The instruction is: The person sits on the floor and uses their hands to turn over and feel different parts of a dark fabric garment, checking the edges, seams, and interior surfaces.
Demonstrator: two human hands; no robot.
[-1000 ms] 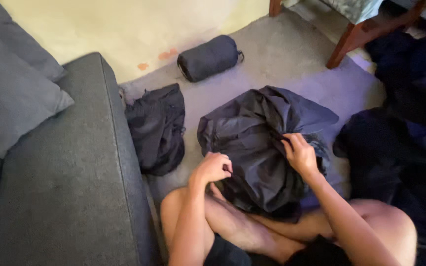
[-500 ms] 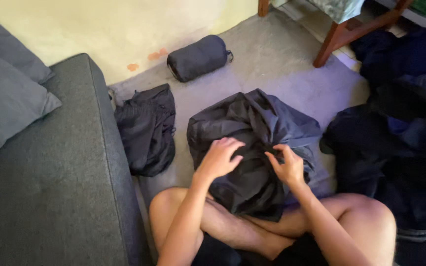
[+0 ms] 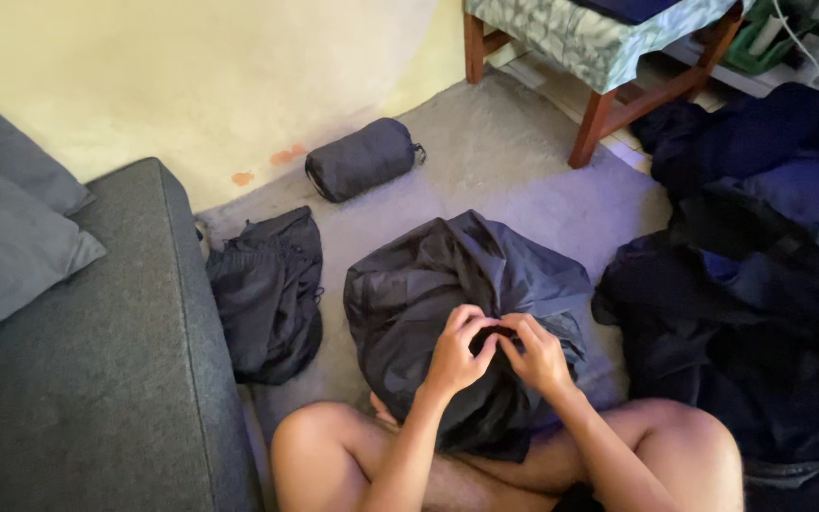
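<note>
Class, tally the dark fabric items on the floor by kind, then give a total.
Rolled grey bundle: 1
Crumpled black garment beside the sofa: 1
Dark jacket under both hands: 1
Heap of dark blue clothes: 1
Total: 4

Both hands, left and right, meet, fingers curled together.

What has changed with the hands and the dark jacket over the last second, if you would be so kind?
The left hand moved from the near left edge of the crumpled dark jacket up to its middle, and the right hand came in to meet it; both now pinch the fabric at one spot, fingertips together. The folded dark garment by the sofa and the rolled bundle by the wall stayed put.
</note>
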